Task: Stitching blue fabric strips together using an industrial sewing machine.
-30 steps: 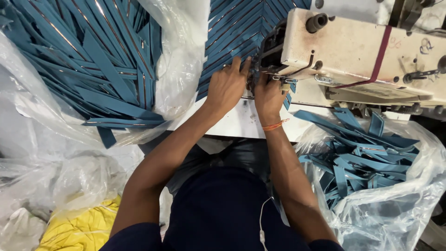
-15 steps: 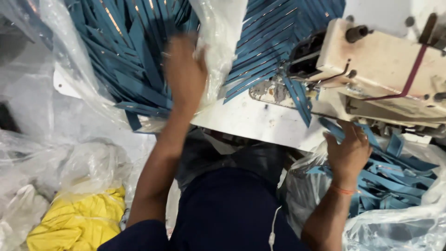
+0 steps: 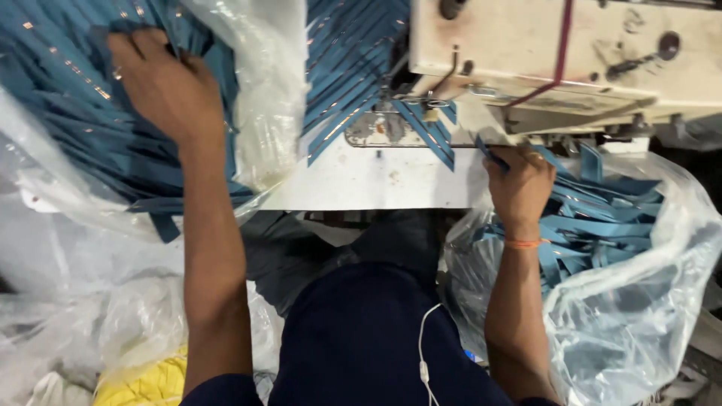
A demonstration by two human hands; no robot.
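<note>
My left hand [image 3: 162, 86] reaches into a clear plastic bag [image 3: 263, 105] at the upper left, its fingers closed among a pile of blue fabric strips [image 3: 60, 113]. My right hand [image 3: 519, 188] is at the right edge of the white machine table [image 3: 368, 180], pinching the end of a blue fabric strip [image 3: 489, 154] over a second clear bag [image 3: 639, 301] full of blue strips [image 3: 602, 218]. A cream sewing machine [image 3: 571, 53] stands at the top right, with more blue strips [image 3: 353, 75] fanned out behind its needle area [image 3: 398, 124].
A yellow cloth bundle [image 3: 147, 383] lies in plastic at the lower left. Crumpled clear plastic [image 3: 53, 301] fills the left side. A white earphone cable [image 3: 425, 353] hangs over my dark blue shirt. An orange thread circles my right wrist.
My left hand has gone from the needle area up into the left bag of strips. My right hand dropped to the right bag, then rose to the table edge with a strip.
</note>
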